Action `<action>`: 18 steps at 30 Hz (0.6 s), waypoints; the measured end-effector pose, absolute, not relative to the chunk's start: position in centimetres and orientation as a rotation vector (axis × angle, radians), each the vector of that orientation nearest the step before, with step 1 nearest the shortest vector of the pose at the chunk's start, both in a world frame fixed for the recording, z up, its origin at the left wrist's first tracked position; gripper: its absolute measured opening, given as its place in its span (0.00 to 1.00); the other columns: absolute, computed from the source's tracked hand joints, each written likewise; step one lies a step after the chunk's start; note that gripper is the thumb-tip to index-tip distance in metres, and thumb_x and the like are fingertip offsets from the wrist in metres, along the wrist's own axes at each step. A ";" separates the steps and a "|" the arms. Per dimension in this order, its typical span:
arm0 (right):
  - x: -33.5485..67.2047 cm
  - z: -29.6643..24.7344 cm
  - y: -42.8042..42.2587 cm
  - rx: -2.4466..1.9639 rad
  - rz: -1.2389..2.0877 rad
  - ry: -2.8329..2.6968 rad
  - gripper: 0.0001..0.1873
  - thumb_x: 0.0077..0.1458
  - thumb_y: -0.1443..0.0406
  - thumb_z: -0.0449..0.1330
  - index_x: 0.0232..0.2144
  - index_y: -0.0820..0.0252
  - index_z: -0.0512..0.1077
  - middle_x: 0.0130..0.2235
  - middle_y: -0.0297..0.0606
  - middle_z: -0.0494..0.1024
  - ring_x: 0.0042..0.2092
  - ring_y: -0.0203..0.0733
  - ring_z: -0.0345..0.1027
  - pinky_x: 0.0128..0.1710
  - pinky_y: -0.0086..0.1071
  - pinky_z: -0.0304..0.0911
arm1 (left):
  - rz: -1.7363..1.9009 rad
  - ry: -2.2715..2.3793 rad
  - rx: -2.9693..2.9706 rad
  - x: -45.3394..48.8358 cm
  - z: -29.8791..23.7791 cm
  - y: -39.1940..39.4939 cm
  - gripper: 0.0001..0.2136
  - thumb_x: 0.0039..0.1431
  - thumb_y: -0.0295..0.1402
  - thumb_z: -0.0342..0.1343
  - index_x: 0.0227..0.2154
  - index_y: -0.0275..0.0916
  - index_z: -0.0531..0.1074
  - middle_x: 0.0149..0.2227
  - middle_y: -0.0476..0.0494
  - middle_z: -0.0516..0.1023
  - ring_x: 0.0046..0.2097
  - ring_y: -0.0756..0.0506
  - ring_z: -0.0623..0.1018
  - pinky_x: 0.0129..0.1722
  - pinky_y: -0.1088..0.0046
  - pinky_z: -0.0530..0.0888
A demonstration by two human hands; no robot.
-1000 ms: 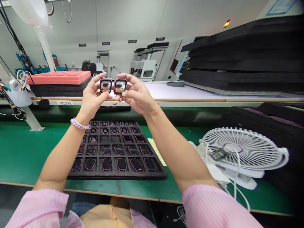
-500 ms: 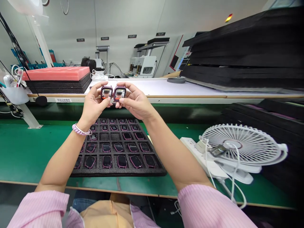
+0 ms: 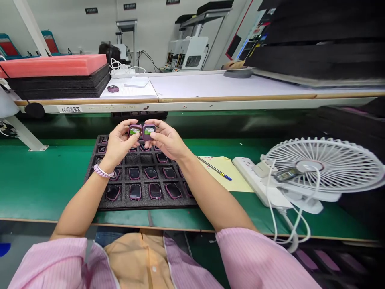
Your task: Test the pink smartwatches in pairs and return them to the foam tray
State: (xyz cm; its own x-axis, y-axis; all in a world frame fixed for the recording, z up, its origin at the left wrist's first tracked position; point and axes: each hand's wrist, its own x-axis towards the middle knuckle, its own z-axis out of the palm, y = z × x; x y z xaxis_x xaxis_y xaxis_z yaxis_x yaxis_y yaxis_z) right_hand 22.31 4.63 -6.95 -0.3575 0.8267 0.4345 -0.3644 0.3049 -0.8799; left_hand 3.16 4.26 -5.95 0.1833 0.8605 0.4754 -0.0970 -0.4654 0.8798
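My left hand [image 3: 118,142] pinches a purple-cased smartwatch [image 3: 134,130] without a strap, its lit screen facing me. Close beside it, my right hand [image 3: 168,140] grips a second purple smartwatch [image 3: 149,131] the same way, thumb on the front. Both screens show patches of green and white. Below the hands lies a black foam tray [image 3: 126,204] with rows of square pockets. Most visible pockets hold purple smartwatches with dark faces; a pocket or two under my hands has no watch in it. My forearms hide parts of the tray's sides.
Right of the tray lie a yellow sheet [image 3: 237,182] and a pen [image 3: 215,168]. Beyond are a white power strip [image 3: 251,176] and a white fan [image 3: 325,164] with loose cables. A shelf [image 3: 195,86] behind carries pink foam [image 3: 57,66] and another watch [image 3: 113,88].
The two watch screens have gone from a picture-like display to green and white. My hands have come down closer to the tray, and my view has tilted lower.
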 end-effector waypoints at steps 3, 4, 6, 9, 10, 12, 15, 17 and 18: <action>22.3 -7.0 4.6 -0.483 1.322 -1.442 0.29 0.53 0.56 0.73 0.53 0.57 0.69 0.38 0.32 0.78 0.30 0.37 0.75 0.30 0.29 0.72 | 1.409 0.751 1.623 3.1 -6.1 4.4 0.24 0.52 0.37 0.69 0.51 0.38 0.73 0.41 0.45 0.81 0.27 0.53 0.79 0.27 0.80 0.81; 22.3 -7.0 4.6 -0.486 1.324 -1.440 0.30 0.52 0.57 0.73 0.53 0.57 0.69 0.38 0.32 0.78 0.30 0.37 0.75 0.30 0.30 0.73 | 1.406 0.747 1.620 3.1 -6.1 4.3 0.24 0.51 0.36 0.69 0.51 0.38 0.73 0.41 0.45 0.81 0.27 0.52 0.80 0.28 0.80 0.81; 22.3 -7.1 4.6 -0.487 1.335 -1.437 0.30 0.50 0.60 0.73 0.53 0.57 0.68 0.37 0.32 0.78 0.31 0.37 0.76 0.31 0.30 0.73 | 1.400 0.744 1.601 3.1 -6.2 4.2 0.25 0.50 0.34 0.69 0.52 0.38 0.73 0.42 0.45 0.81 0.28 0.51 0.81 0.30 0.78 0.83; 22.3 -7.2 4.6 -0.490 1.334 -1.424 0.28 0.51 0.60 0.72 0.51 0.58 0.69 0.37 0.31 0.78 0.29 0.36 0.75 0.30 0.29 0.73 | 1.378 0.747 1.572 3.2 -6.1 4.0 0.26 0.51 0.32 0.68 0.54 0.38 0.72 0.44 0.44 0.81 0.29 0.50 0.82 0.31 0.76 0.84; 22.3 -7.3 4.6 -0.493 1.324 -1.420 0.27 0.52 0.59 0.72 0.51 0.58 0.69 0.36 0.31 0.78 0.29 0.35 0.74 0.29 0.28 0.72 | 1.368 0.751 1.567 3.2 -6.1 3.9 0.25 0.52 0.32 0.68 0.54 0.38 0.72 0.44 0.43 0.81 0.28 0.50 0.82 0.31 0.76 0.84; 22.3 -7.4 4.6 -0.497 1.296 -1.419 0.26 0.54 0.56 0.73 0.49 0.58 0.69 0.35 0.30 0.77 0.27 0.33 0.73 0.28 0.27 0.71 | 1.352 0.760 1.563 3.2 -6.0 3.8 0.24 0.54 0.34 0.67 0.54 0.37 0.72 0.44 0.43 0.82 0.28 0.50 0.82 0.29 0.77 0.83; 22.3 -7.4 4.6 -0.500 1.278 -1.433 0.27 0.54 0.55 0.74 0.49 0.59 0.69 0.35 0.30 0.77 0.26 0.32 0.72 0.28 0.26 0.71 | 1.345 0.772 1.563 3.2 -5.9 3.7 0.24 0.54 0.35 0.66 0.53 0.36 0.72 0.43 0.43 0.82 0.28 0.50 0.83 0.29 0.78 0.83; 22.3 -7.2 4.5 -0.503 1.282 -1.444 0.27 0.53 0.57 0.73 0.50 0.59 0.69 0.37 0.31 0.78 0.27 0.33 0.73 0.29 0.27 0.71 | 1.343 0.765 1.555 3.1 -5.7 3.5 0.24 0.53 0.35 0.65 0.53 0.36 0.72 0.43 0.43 0.81 0.28 0.50 0.83 0.30 0.77 0.84; 22.4 -7.1 4.4 -0.506 1.281 -1.450 0.27 0.52 0.58 0.73 0.50 0.59 0.69 0.38 0.32 0.78 0.28 0.34 0.73 0.29 0.28 0.72 | 1.342 0.760 1.551 3.1 -5.5 3.4 0.24 0.53 0.35 0.65 0.53 0.37 0.72 0.43 0.44 0.81 0.28 0.50 0.83 0.30 0.77 0.85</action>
State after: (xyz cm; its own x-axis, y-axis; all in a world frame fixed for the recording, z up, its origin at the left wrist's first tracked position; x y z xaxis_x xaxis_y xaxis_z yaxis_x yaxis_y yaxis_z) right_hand 22.39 4.42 -7.06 -0.3254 0.8421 0.4301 -0.3227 0.3287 -0.8876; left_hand 3.08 3.37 -5.50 0.2153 0.8895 0.4029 -0.1118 -0.3875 0.9151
